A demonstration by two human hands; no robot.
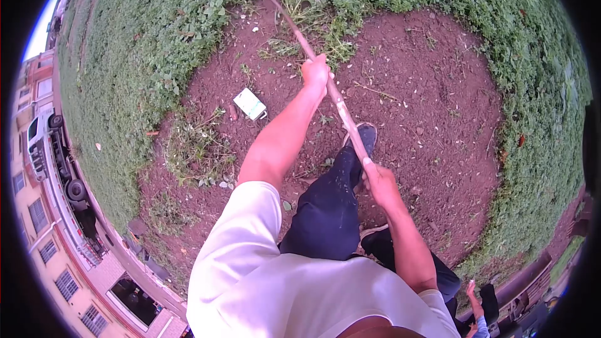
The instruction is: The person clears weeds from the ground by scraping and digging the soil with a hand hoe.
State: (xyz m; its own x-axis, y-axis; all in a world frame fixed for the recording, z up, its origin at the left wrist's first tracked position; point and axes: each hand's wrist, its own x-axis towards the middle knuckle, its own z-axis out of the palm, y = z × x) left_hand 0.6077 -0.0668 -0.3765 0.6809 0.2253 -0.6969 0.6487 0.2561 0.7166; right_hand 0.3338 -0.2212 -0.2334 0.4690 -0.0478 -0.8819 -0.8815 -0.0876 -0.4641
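Observation:
A long wooden-handled hoe point(343, 112) slants across the bare soil, held by both my hands. My left hand point(316, 74) wraps round the shaft's upper part. Lower down, near the butt end, my right hand point(380, 183) grips the same shaft. The hoe's dark blade point(272, 1) is at the far edge of the soil, partly among pulled-up weeds point(307, 25). How deep the blade sits I cannot tell.
A white and green box-like container point(250, 104) lies on the soil, near a heap of uprooted weeds point(199, 147). Dense low green plants point(526, 50) surround the dug patch. My shoe point(368, 136) stands beneath the shaft. A truck point(56, 169) and another person's arm point(476, 303) appear at the edges.

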